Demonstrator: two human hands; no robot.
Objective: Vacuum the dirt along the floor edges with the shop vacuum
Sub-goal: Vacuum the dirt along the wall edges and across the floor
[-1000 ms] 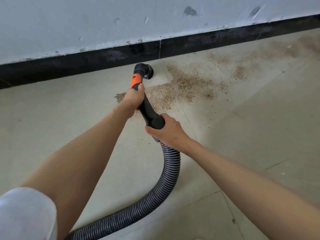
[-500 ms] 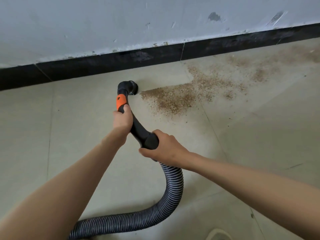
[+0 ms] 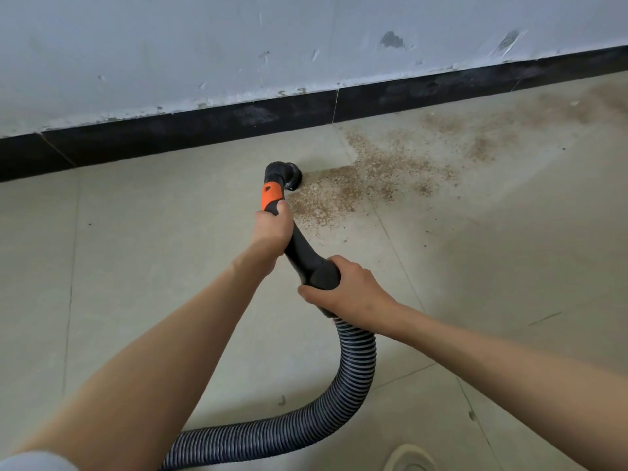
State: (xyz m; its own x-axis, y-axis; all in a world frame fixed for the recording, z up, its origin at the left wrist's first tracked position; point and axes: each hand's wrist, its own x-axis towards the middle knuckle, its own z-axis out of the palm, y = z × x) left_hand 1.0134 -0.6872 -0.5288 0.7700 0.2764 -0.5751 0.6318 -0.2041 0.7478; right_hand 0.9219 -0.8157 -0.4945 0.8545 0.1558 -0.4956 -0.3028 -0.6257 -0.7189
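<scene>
A black vacuum wand (image 3: 307, 256) with an orange collar (image 3: 271, 196) ends in a round nozzle (image 3: 287, 175) set on the floor at the left edge of a brown dirt patch (image 3: 343, 192). My left hand (image 3: 273, 229) grips the wand just below the orange collar. My right hand (image 3: 346, 290) grips the wand's thick rear end where the ribbed grey hose (image 3: 353, 372) joins. The hose loops down and left out of the frame. More dirt (image 3: 482, 144) trails right along the floor toward the wall.
A black skirting board (image 3: 204, 127) runs along the foot of a scuffed white wall (image 3: 238, 45). Beige floor tiles (image 3: 136, 249) left of the nozzle show almost no dirt. A pale shoe tip (image 3: 409, 458) pokes in at the bottom edge.
The nozzle has swept across the left part of the dirt patch, which now starts farther right. Both hands keep their grip on the wand; the nozzle sits at the patch's left edge.
</scene>
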